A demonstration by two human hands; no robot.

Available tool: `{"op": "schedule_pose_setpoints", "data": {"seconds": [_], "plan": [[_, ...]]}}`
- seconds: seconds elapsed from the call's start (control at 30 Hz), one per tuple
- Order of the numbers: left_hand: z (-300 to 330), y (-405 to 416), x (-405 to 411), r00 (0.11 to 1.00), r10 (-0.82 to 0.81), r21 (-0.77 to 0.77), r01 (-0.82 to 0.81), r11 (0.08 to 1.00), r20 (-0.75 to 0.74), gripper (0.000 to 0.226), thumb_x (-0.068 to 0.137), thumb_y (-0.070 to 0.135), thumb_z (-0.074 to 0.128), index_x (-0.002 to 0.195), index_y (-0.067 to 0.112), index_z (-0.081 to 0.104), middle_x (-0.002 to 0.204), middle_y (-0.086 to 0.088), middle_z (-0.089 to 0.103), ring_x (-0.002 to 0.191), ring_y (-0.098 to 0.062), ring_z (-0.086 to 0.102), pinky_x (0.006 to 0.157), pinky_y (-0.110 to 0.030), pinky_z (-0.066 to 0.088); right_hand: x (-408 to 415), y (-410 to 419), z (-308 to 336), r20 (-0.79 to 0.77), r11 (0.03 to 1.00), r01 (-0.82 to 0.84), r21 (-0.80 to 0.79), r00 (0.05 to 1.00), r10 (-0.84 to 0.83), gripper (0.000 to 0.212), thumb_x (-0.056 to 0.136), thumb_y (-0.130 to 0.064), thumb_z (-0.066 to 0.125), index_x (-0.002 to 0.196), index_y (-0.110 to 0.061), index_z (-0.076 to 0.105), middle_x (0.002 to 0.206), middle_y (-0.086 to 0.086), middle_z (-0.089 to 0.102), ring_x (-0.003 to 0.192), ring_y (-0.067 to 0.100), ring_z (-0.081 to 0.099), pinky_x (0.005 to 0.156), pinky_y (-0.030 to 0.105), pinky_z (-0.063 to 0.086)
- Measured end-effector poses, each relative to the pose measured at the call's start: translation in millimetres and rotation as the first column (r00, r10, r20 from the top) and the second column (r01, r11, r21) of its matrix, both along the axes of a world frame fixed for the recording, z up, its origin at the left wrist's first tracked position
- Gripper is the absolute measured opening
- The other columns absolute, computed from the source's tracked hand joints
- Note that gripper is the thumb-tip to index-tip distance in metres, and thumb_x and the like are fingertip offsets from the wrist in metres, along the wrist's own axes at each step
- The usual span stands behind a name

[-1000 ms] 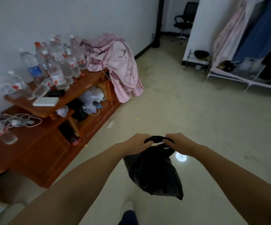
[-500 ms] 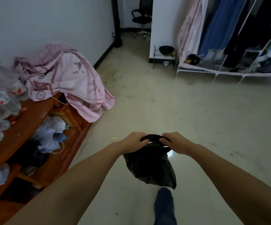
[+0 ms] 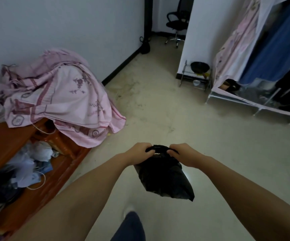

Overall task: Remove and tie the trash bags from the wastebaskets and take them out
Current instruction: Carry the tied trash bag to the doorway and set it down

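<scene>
Head view, one entry per item.

Trash bag [image 3: 165,180]: black, thin plastic, hanging in mid-air in front of me above the floor [image 3: 175,119], clear of any wastebasket; none is in view. Its mouth is gathered into a short band stretched between my two hands.

Left hand [image 3: 138,153]: fingers curled tight round the left end of the gathered mouth, pinching the plastic.

Right hand [image 3: 184,153]: fingers curled the same way round the right end, pinching it. The two hands sit near each other, the band taut between them.

Knot: I judge it unfinished; I cannot tell whether the ends are crossed yet.

Surroundings: a wooden shelf unit [image 3: 41,180] to my left, with a pink cloth [image 3: 62,101] heaped over its far end; a clothes rack [image 3: 262,66] to the right; an office chair [image 3: 177,23] through the far doorway.

Risks, as I judge them: pulling the thin plastic too hard could tear the mouth and spill the load; a slack knot could open while carrying; working the knot while stepping forward, I could catch the bag against my leg [image 3: 132,226] just below it.
</scene>
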State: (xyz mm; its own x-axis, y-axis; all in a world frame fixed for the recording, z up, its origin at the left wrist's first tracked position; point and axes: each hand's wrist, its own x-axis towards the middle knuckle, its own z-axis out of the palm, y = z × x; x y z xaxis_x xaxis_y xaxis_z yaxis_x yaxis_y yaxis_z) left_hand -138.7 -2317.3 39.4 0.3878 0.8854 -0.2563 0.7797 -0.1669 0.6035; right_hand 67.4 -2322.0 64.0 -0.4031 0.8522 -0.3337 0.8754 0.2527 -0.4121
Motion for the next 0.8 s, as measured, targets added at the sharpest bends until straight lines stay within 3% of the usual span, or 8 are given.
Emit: {"op": "schedule_pose_setpoints", "data": {"seconds": [0.07, 0.17, 0.27, 0.4, 0.57, 0.8], "plan": [[-8, 47, 0, 1.000, 0.011, 0.017, -0.011, 1.000, -0.009, 0.022, 0.095, 0.026, 0.048, 0.077, 0.014, 0.048, 0.084, -0.012, 0.058, 0.078, -0.019, 0.049, 0.068, -0.027, 0.031, -2, 51, -3, 0.009, 0.999, -0.033, 0.000, 0.999, 0.033, 0.036, 0.099, -0.029, 0.039, 0.064, -0.028, 0.035, 0.066, -0.002, 0.045, 0.072, 0.022, 0.045, 0.066, 0.028, 0.032], [-16, 131, -3, 1.000, 0.023, 0.023, -0.023, 0.999, -0.009, 0.019, 0.095, 0.027, 0.047, 0.080, 0.016, 0.050, 0.084, -0.008, 0.057, 0.078, -0.019, 0.050, 0.068, -0.027, 0.033, -2, 139, -11, -0.015, 1.000, -0.029, 0.002, 0.999, 0.029, 0.026, 0.098, -0.029, 0.040, 0.075, -0.018, 0.044, 0.075, 0.005, 0.051, 0.073, 0.023, 0.048, 0.063, 0.030, 0.034], [-18, 222, -4, 1.000, 0.025, 0.012, -0.025, 1.000, -0.002, 0.020, 0.095, 0.027, 0.047, 0.084, 0.013, 0.055, 0.082, -0.005, 0.057, 0.077, -0.019, 0.052, 0.066, -0.026, 0.033, -2, 228, -14, -0.037, 1.000, -0.001, -0.002, 0.999, 0.001, 0.027, 0.098, -0.029, 0.041, 0.073, -0.021, 0.044, 0.069, 0.001, 0.049, 0.071, 0.023, 0.048, 0.056, 0.028, 0.033], [-4, 342, 0, 1.000, -0.012, 0.001, 0.012, 1.000, 0.000, 0.026, 0.095, 0.026, 0.047, 0.094, 0.005, 0.062, 0.085, -0.010, 0.059, 0.079, -0.019, 0.053, 0.066, -0.027, 0.035, 1, 335, -3, -0.059, 0.998, 0.052, -0.021, 0.997, -0.054, 0.024, 0.098, -0.028, 0.041, 0.079, -0.016, 0.048, 0.070, 0.000, 0.049, 0.070, 0.021, 0.048, 0.059, 0.028, 0.034], [1, 467, 24, 0.998, -0.062, 0.009, 0.062, 0.998, 0.010, 0.027, 0.096, 0.028, 0.047, 0.092, 0.005, 0.060, 0.082, -0.006, 0.055, 0.077, -0.019, 0.051, 0.063, -0.027, 0.032, 26, 455, 3, -0.036, 0.996, 0.085, -0.004, 0.996, -0.085, 0.032, 0.098, -0.029, 0.041, 0.066, -0.027, 0.041, 0.064, -0.006, 0.045, 0.069, 0.022, 0.047, 0.054, 0.024, 0.032], [-15, 652, 65, 0.998, -0.063, 0.023, 0.064, 0.998, -0.011, 0.022, 0.096, 0.028, 0.047, 0.084, 0.011, 0.056, 0.080, -0.003, 0.053, 0.077, -0.018, 0.049, 0.065, -0.027, 0.031, 64, 643, -11, -0.026, 0.999, 0.042, 0.006, 0.999, -0.041, 0.024, 0.099, -0.030, 0.040, 0.082, -0.016, 0.050, 0.074, 0.003, 0.053, 0.071, 0.021, 0.049, 0.062, 0.030, 0.035]]}}
